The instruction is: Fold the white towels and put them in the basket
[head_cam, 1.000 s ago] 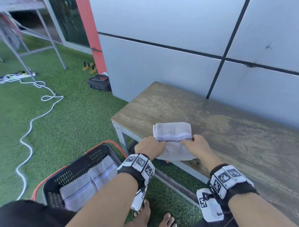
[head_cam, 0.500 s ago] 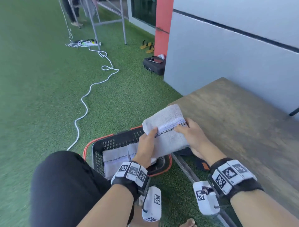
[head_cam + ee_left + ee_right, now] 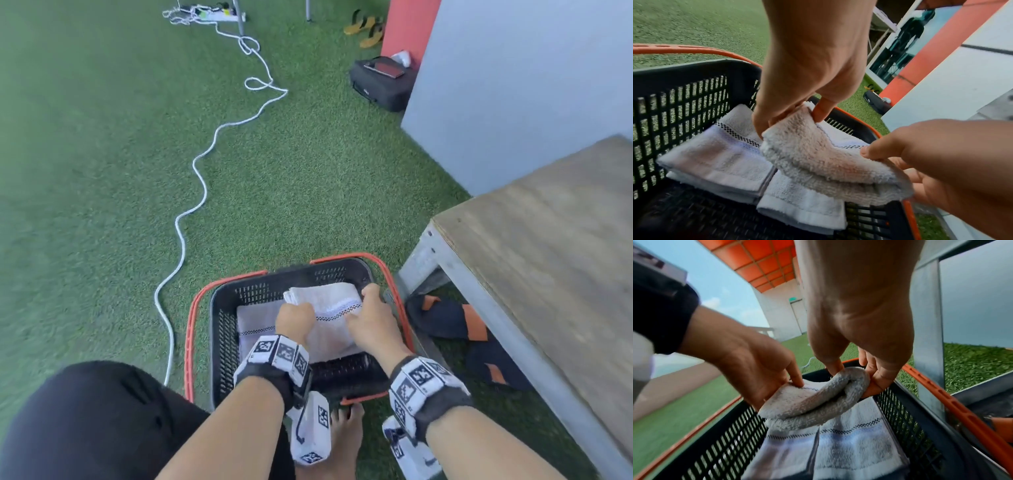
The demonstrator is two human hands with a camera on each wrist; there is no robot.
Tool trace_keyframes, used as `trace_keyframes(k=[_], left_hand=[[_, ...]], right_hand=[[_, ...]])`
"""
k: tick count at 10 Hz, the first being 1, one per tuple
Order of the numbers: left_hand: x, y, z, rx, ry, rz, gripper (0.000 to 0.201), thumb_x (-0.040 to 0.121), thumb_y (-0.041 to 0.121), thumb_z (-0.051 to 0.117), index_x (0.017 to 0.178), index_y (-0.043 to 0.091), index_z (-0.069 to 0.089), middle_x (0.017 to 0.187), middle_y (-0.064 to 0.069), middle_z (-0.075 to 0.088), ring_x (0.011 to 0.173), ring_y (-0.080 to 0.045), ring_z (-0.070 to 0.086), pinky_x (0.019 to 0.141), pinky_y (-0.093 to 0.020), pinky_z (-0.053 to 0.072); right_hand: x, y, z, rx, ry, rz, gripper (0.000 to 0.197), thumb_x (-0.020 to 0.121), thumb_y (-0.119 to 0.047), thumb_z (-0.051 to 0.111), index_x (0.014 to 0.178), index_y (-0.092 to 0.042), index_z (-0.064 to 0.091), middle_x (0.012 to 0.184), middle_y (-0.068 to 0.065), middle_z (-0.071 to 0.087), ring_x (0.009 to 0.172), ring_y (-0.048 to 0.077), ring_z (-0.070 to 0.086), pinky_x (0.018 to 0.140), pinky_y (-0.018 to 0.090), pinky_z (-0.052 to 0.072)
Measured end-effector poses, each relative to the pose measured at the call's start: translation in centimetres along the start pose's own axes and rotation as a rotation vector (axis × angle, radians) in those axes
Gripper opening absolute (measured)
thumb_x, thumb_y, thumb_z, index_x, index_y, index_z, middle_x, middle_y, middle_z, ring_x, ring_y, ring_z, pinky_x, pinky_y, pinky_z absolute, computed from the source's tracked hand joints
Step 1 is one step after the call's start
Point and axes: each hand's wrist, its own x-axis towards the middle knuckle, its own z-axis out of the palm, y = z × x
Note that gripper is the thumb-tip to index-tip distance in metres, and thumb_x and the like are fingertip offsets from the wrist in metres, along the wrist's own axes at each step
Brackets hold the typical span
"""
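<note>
A folded white terry towel (image 3: pixel 329 308), fluffy with a thin checkered band across it, is held just above the black lattice-walled plastic basket (image 3: pixel 222 335) with orange handles. The left hand (image 3: pixel 295 320) and right hand (image 3: pixel 371 320) each pinch one side, over two flat folded towels (image 3: pixel 719 160) lying side by side inside.

Three white towels (image 3: pixel 824 164), one basket (image 3: pixel 219 342), two hands (image 3: pixel 294 320), one bench (image 3: pixel 548 240), one cable (image 3: pixel 191 171), one black bag (image 3: pixel 380 84)
</note>
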Motion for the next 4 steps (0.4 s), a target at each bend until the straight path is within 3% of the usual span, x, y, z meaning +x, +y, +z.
trace_keyframes(k=[1,2,3,4], left_hand=[[3.3,-0.6,0.9,0.08,0.007,-0.035,0.039,0.098,0.013,0.045,0.127,-0.012,0.054,0.131,-0.029,0.057,0.123,-0.043,0.054,0.101,-0.044,0.046],[4.2,-0.5,1.9,0.127,0.025,-0.082,0.036,0.1,0.009,0.042,0.128,-0.01,0.054,0.133,-0.026,0.057,0.125,-0.039,0.054,0.101,-0.04,0.045],[4.6,-0.3,2.5,0.247,-0.047,-0.047,0.029,0.102,0.001,0.035,0.112,-0.006,0.062,0.134,-0.018,0.059,0.125,-0.032,0.055,0.087,-0.027,0.046],[5.7,-1.1,3.3,0.216,-0.052,-0.071,0.032,0.101,0.006,0.041,0.122,-0.011,0.059,0.133,-0.026,0.057,0.125,-0.037,0.054,0.064,-0.019,0.041]], right_hand=[[1.5,0.5,1.6,-0.111,-0.03,-0.044,0.053,0.093,-0.014,0.049,0.141,-0.022,0.028,0.113,0.017,0.062,0.097,0.036,0.063,0.072,0.04,0.048],[2.9,1.2,2.7,-0.167,-0.035,-0.056,0.045,0.093,-0.008,0.043,0.133,-0.024,0.036,0.117,0.016,0.057,0.103,0.037,0.059,0.079,0.043,0.048],[3.7,1.6,3.5,-0.211,-0.034,-0.072,0.044,0.089,0.005,0.037,0.126,-0.018,0.043,0.116,0.015,0.053,0.098,0.035,0.057,0.082,0.044,0.05],[3.8,1.9,4.0,-0.303,-0.064,-0.051,0.04,0.091,0.008,0.042,0.126,-0.011,0.048,0.121,0.013,0.052,0.106,0.033,0.057,0.083,0.042,0.049]])
